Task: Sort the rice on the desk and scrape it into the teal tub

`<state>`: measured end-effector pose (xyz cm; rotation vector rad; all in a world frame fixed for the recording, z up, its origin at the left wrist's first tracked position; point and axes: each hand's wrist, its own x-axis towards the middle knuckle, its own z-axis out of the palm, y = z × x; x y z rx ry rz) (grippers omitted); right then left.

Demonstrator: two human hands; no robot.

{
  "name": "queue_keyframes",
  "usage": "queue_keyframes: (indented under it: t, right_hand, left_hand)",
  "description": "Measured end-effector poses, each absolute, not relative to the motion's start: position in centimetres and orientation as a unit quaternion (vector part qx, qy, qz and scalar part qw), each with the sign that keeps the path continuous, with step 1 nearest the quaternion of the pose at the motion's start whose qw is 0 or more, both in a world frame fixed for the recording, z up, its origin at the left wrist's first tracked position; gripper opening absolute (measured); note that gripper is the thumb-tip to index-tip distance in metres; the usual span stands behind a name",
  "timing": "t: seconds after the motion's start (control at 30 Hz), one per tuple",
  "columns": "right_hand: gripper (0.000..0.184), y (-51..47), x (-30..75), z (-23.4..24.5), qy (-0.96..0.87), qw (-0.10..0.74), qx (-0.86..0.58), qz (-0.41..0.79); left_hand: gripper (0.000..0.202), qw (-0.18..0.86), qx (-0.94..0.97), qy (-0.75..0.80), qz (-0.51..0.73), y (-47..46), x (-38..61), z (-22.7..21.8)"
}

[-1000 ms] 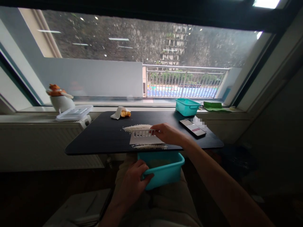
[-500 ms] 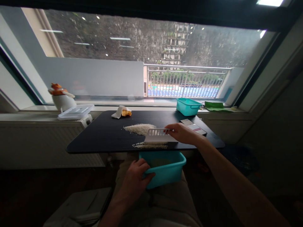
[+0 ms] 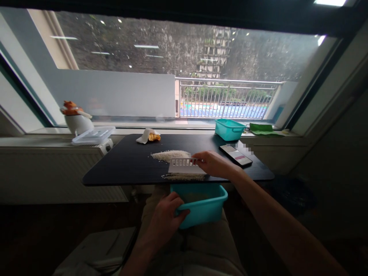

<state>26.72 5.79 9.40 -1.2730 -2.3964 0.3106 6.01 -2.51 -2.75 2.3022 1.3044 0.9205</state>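
Observation:
My right hand is closed on the right end of a white slotted plastic scraper, held on edge over the dark table. Behind the scraper lies a heap of white rice, and a thin strip of rice runs along the table's front edge before it. My left hand grips the left rim of a turquoise bin, thumb outside. The bin rests over my lap, just under the table edge. Some pale grains seem to lie in its shadowed inside.
A phone lies on the table's right side. Farther back stands a second turquoise bin beside a green cloth. At the back left are a crumpled tissue with something orange, a clear plastic lid and a white pot.
My right hand has moved the scraper a little to the left along the table. My left hand and the bin stay nearly where they were.

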Motion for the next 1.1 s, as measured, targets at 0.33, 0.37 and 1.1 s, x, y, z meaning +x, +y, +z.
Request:
queue_keyframes:
  t: [0.33, 0.37, 1.1]
  right_hand:
    - [0.029, 7.1, 23.8, 9.1, -0.866, 0.207, -0.444, 0.096]
    - [0.028, 6.9, 23.6, 9.1, -0.869, 0.205, -0.439, 0.098]
    - [0.031, 5.1, 29.7, 9.6, -0.844, 0.207, -0.490, 0.075]
  left_hand:
    - [0.019, 0.174, 0.811, 0.456, 0.324, -2.7, 5.7, -2.9]
    - [0.019, 0.174, 0.810, 0.457, 0.323, -2.7, 5.7, -2.9]
    - [0.020, 0.184, 0.809, 0.460, 0.316, -2.6, 6.0, -3.0]
